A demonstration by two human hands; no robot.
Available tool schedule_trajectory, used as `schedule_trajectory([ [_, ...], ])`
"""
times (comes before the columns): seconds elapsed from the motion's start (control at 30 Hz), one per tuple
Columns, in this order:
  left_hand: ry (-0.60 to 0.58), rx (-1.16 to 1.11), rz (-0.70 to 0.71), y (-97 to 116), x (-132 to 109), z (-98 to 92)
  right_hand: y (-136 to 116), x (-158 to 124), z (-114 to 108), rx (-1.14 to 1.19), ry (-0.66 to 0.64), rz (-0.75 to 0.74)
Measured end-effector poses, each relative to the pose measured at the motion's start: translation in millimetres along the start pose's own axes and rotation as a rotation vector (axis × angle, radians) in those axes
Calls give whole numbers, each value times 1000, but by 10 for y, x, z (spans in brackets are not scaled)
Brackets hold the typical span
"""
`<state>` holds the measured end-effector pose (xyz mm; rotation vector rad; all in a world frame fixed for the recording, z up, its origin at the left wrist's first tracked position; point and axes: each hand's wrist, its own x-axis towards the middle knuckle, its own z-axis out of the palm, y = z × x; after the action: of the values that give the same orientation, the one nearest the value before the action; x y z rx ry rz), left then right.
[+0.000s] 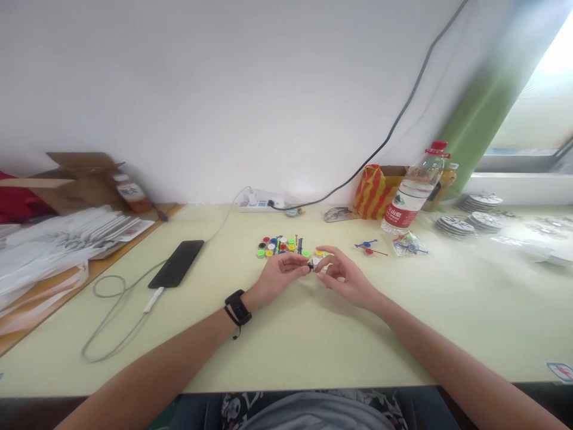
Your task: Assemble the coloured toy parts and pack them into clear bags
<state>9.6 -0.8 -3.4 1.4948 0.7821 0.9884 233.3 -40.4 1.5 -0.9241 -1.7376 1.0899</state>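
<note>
Both my hands meet over the middle of the pale green table [290, 340]. My left hand [280, 276], with a black band on its wrist, pinches a small dark and white piece [313, 264] between thumb and fingers. My right hand [344, 276] pinches the same piece from the other side, fingers curled. Just behind the hands lies a cluster of small coloured plastic discs and pins [282, 245]. What exactly the small piece is I cannot make out.
A black phone [177, 263] on a grey cable lies to the left. A water bottle [414, 194], a striped bag [375, 192], a small bag of coloured parts [409, 245] and stacks of discs [468, 222] are on the right. White bags [54, 239] and a cardboard box [76, 179] sit far left; a power strip [259, 204] lies by the wall.
</note>
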Motion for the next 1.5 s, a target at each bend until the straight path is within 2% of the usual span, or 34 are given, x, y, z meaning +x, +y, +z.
schedule_trajectory([
  [0.13,40,-10,10,-3,10,-2,-8,8,25,203,78,144],
  [0.27,66,-33,20,-17,21,3,-26,13,-6,314,-49,286],
  [0.33,71,-42,22,-22,25,6,-46,17,-29,365,-71,266],
  [0.43,63,-37,18,-22,23,6,-65,28,-29,344,30,192],
  [0.53,12,-21,11,-23,8,-2,-45,34,16,211,71,95],
  [0.63,-47,-7,3,-30,-8,-7,2,30,66,17,57,12],
  [0.73,-51,-11,4,-32,-16,-7,37,16,90,-115,31,-9],
  [0.83,-40,-21,-4,-23,-14,-8,47,2,88,-153,26,-19],
  [0.93,-31,-39,-19,-14,-11,-10,38,-1,80,-113,72,-33],
  [1.07,-19,-61,-36,-9,-8,-8,-18,8,53,102,161,23],
  [1.17,-10,-52,-36,-8,-4,-6,-78,12,1,183,34,100],
  [1.27,-2,-46,-36,-5,0,-6,-114,14,-44,196,-96,108],
  [1.43,-23,-66,-51,3,-4,-7,-124,31,-25,169,53,104],
  [1.5,-45,-69,-49,1,-8,-10,-128,34,-1,146,68,71],
])
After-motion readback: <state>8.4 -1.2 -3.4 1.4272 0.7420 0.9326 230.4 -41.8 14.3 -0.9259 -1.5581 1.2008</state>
